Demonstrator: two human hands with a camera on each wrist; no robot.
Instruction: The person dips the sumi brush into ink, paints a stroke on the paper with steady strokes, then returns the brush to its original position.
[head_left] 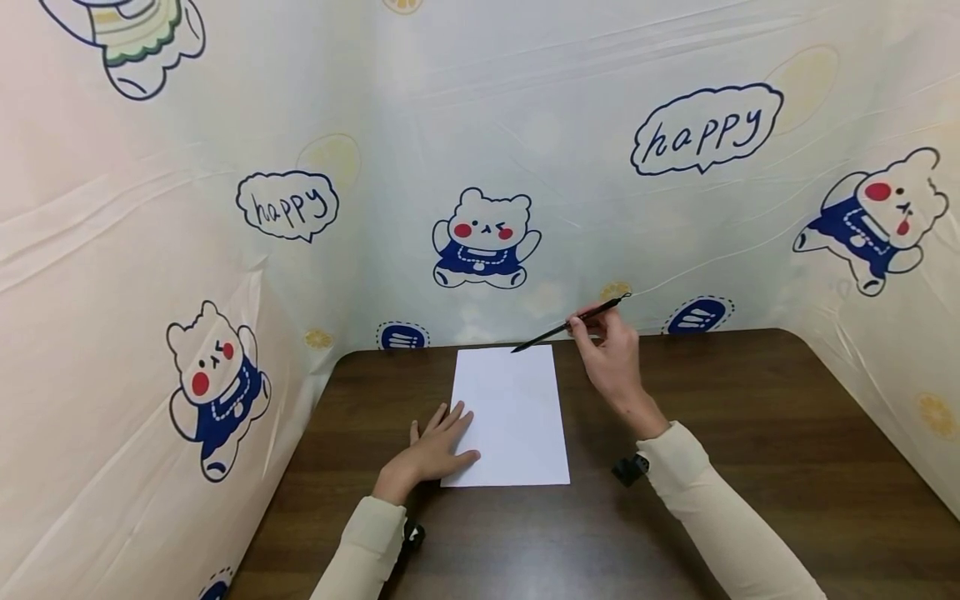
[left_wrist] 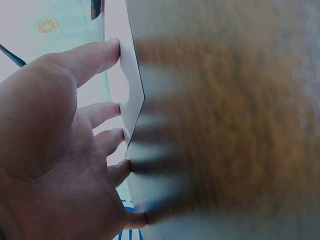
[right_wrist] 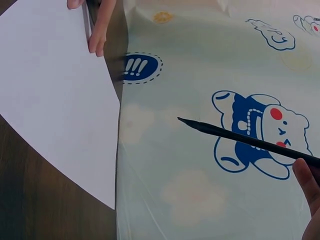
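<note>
A blank white sheet of paper [head_left: 510, 417] lies upright on the brown table. My left hand [head_left: 435, 446] rests at its lower left edge with fingers spread; in the left wrist view the fingertips [left_wrist: 114, 47] touch the sheet and the table beside it. Between the thumb and fingers of my right hand [head_left: 617, 354] is a slim black calligraphy brush [right_wrist: 240, 137] with a dark pointed tip and a small loop at its other end. The brush slants down to the left, its tip over the sheet's top edge in the head view.
The wooden table [head_left: 720, 417] has rounded far corners. Pale curtains [head_left: 585, 233] printed with bears and the word happy hang behind it and at both sides. A small black device [head_left: 630, 469] is at the right cuff, and another [head_left: 412, 535] at the left.
</note>
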